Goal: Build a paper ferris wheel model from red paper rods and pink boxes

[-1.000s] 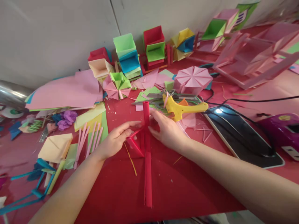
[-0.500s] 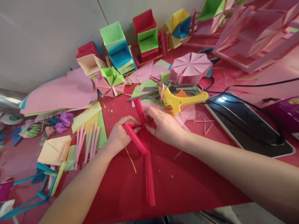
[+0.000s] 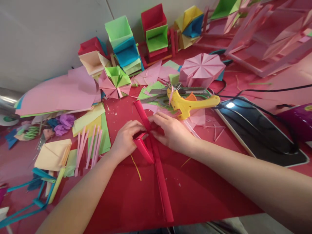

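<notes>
A long red folded paper strip (image 3: 159,175) lies on the red table, slanting from upper left to lower right. A shorter red paper piece (image 3: 143,150) crosses it near its upper third. My left hand (image 3: 125,139) curls its fingers around that short piece where it meets the strip. My right hand (image 3: 172,131) pinches the long strip at the same crossing, fingertips close to those of the left.
A yellow glue gun (image 3: 188,103) and scissors (image 3: 156,97) lie just behind my hands. A dark tablet (image 3: 258,133) with a black cable lies at right. Pink paper strips (image 3: 89,149), paper sheets and folded boxes (image 3: 124,48) crowd the left and back.
The long red strip has swung so its lower end points further right. My left hand has lowered the short red piece closer to the table. The view shifted slightly.
</notes>
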Motion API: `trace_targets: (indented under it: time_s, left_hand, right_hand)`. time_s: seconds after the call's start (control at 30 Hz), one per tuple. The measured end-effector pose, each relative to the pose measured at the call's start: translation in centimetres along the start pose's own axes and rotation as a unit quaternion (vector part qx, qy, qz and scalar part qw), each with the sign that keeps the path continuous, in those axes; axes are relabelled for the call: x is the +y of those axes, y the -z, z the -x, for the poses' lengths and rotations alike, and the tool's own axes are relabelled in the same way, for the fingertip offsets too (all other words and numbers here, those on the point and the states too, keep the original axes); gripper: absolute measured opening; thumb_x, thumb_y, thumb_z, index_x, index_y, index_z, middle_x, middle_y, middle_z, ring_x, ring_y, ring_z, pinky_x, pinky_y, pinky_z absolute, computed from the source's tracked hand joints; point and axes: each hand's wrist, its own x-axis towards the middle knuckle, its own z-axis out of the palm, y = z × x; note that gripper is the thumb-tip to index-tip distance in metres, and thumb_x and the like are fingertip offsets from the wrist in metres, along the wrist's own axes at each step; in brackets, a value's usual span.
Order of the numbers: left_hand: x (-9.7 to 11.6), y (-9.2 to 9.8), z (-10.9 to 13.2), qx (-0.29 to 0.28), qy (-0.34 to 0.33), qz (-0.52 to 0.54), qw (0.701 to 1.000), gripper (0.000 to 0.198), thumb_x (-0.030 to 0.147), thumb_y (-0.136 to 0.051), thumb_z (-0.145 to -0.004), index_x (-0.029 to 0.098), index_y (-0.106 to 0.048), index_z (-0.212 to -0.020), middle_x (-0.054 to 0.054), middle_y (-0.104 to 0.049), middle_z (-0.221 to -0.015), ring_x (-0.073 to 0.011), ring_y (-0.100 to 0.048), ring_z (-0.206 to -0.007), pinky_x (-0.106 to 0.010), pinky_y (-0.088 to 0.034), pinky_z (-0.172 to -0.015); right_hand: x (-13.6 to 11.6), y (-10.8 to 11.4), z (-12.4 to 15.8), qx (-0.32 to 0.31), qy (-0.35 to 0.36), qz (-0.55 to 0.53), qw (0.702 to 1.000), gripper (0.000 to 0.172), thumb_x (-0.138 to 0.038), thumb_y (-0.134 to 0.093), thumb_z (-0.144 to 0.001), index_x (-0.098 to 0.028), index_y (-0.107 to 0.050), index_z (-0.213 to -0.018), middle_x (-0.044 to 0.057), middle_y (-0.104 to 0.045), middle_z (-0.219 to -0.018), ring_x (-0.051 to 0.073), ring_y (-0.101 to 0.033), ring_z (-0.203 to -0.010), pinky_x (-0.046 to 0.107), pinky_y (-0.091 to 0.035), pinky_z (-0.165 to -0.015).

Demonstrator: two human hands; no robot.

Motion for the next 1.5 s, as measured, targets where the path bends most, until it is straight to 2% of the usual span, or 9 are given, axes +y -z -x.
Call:
trace_targets:
  time_s: [0.13,0.27,0.47,0.6,0.77,0.97,1.23,1.37,1.5]
  left_hand:
    - [-0.2,0.0,0.0,0.002,-0.012,-0.014,1.0,0.01,0.024,-0.056,-0.083,0.019,-0.065,-0.083,-0.005,-0.063,-0.083,-0.0186,-0.057,-0.08,-0.034,-0.044,-0.077]
    - [-0.4,0.0,0.1,0.009,-0.024,-0.022,0.999,0.008,0.022,-0.057,-0.082,0.019,-0.064,-0.083,-0.004,-0.063,-0.083,-0.0178,-0.057,-0.079,-0.034,-0.044,-0.077]
    - [-0.6,0.0,0.4,0.014,-0.043,-0.014,0.999,0.009,0.021,-0.058,-0.083,0.022,-0.065,-0.089,-0.002,-0.064,-0.085,-0.0158,-0.057,-0.082,-0.031,-0.044,-0.077]
    - [-0.8,-0.2,0.6,0.026,-0.067,-0.065,0.995,0.01,0.023,-0.058,-0.083,0.02,-0.066,-0.089,-0.003,-0.062,-0.084,-0.0165,-0.056,-0.08,-0.03,-0.045,-0.074]
    - [-0.8,-0.5,1.0,0.03,-0.07,-0.138,0.987,0.012,0.016,-0.054,-0.084,0.017,-0.064,-0.091,-0.004,-0.061,-0.083,-0.0169,-0.054,-0.076,-0.031,-0.045,-0.072]
    - [-0.6,-0.8,1.2,0.054,-0.082,-0.135,0.986,0.01,0.016,-0.056,-0.083,0.017,-0.063,-0.089,-0.004,-0.062,-0.083,-0.0167,-0.056,-0.076,-0.031,-0.047,-0.071]
    - [0.0,-0.6,0.9,0.06,-0.084,-0.116,0.988,0.01,0.021,-0.054,-0.085,0.018,-0.063,-0.087,-0.005,-0.062,-0.079,-0.0176,-0.056,-0.075,-0.032,-0.047,-0.069]
    - [-0.3,-0.6,0.9,0.058,-0.09,-0.117,0.987,0.009,0.023,-0.056,-0.083,0.017,-0.063,-0.084,-0.005,-0.062,-0.079,-0.0184,-0.056,-0.076,-0.032,-0.046,-0.069]
    - [-0.3,-0.6,1.0,0.067,-0.077,-0.106,0.989,0.007,0.023,-0.057,-0.083,0.017,-0.062,-0.083,-0.003,-0.06,-0.077,-0.0174,-0.055,-0.074,-0.031,-0.046,-0.067]
  right_hand:
    - [-0.1,0.1,0.1,-0.033,-0.031,0.044,0.998,0.02,-0.01,-0.052,-0.073,-0.019,-0.045,-0.09,0.005,-0.058,-0.084,0.017,-0.057,-0.076,0.027,-0.044,-0.065]
    - [-0.2,0.2,0.1,-0.054,-0.054,0.067,0.995,0.022,-0.016,-0.056,-0.074,-0.019,-0.044,-0.092,0.007,-0.061,-0.087,0.02,-0.058,-0.081,0.029,-0.044,-0.067]
    - [0.0,0.4,-0.2,-0.03,-0.069,0.04,0.996,0.028,-0.01,-0.058,-0.072,-0.02,-0.045,-0.094,0.003,-0.061,-0.084,0.016,-0.058,-0.074,0.025,-0.042,-0.062]
    - [0.2,0.4,-0.3,-0.035,-0.084,0.064,0.994,0.024,-0.01,-0.059,-0.072,-0.02,-0.045,-0.089,0.001,-0.061,-0.079,0.016,-0.058,-0.069,0.023,-0.038,-0.058]
    - [0.1,0.5,-0.1,-0.05,-0.082,0.098,0.99,0.018,-0.014,-0.059,-0.073,-0.02,-0.045,-0.083,0.0,-0.059,-0.072,0.014,-0.054,-0.062,0.022,-0.032,-0.052]
    - [0.0,0.6,0.1,-0.078,-0.062,0.103,0.99,0.013,-0.013,-0.053,-0.076,-0.017,-0.046,-0.086,0.002,-0.059,-0.072,0.014,-0.052,-0.061,0.022,-0.033,-0.053]
    - [-0.4,0.0,-0.1,-0.102,-0.032,0.114,0.988,0.019,-0.01,-0.047,-0.076,-0.015,-0.046,-0.094,0.009,-0.063,-0.091,0.018,-0.057,-0.08,0.025,-0.039,-0.065]
    - [-0.7,-0.1,-0.2,-0.102,-0.027,0.151,0.983,0.013,-0.009,-0.045,-0.077,-0.015,-0.048,-0.088,0.007,-0.062,-0.085,0.017,-0.055,-0.077,0.025,-0.037,-0.063]
    - [-0.6,0.1,-0.2,-0.104,0.018,0.16,0.981,0.007,-0.011,-0.043,-0.082,-0.015,-0.05,-0.083,0.007,-0.06,-0.08,0.016,-0.052,-0.072,0.025,-0.035,-0.061]
